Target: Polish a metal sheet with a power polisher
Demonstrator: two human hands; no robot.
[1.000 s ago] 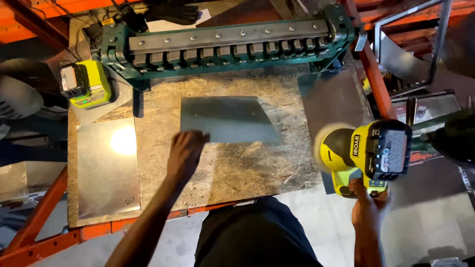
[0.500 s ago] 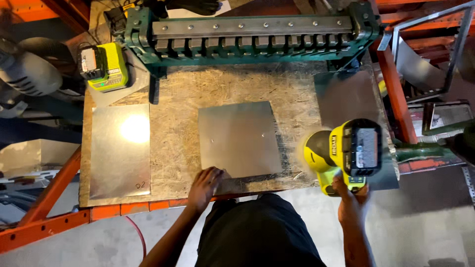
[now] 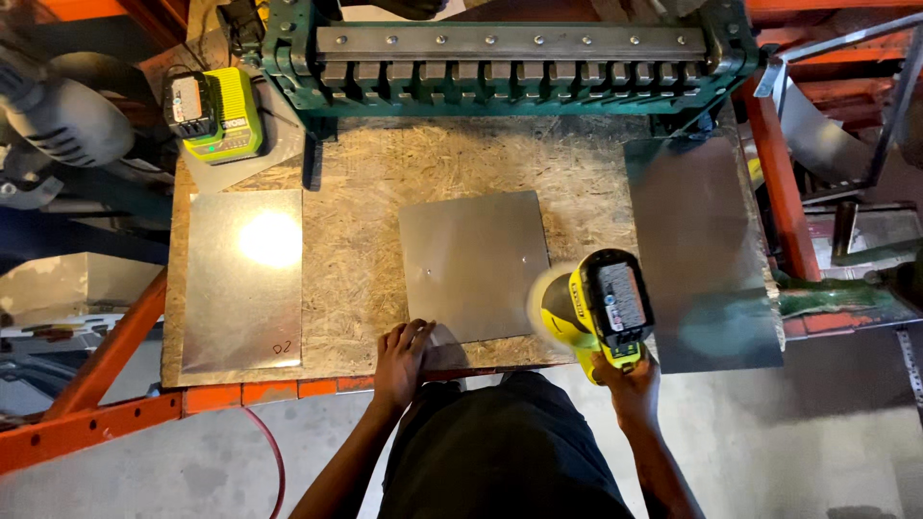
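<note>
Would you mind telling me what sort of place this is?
Most likely a sheet-metal workshop: a green bending brake stands at the back of a chipboard bench, flat metal sheets lie on it, and the right hand holds a cordless power tool.

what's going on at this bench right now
A person stands at a chipboard bench. Their left hand presses on the near corner of a small metal sheet lying flat in the middle. Their right hand holds a yellow cordless tool over the sheet's right edge. Larger sheets lie to either side, with a green bending machine at the back.
</note>
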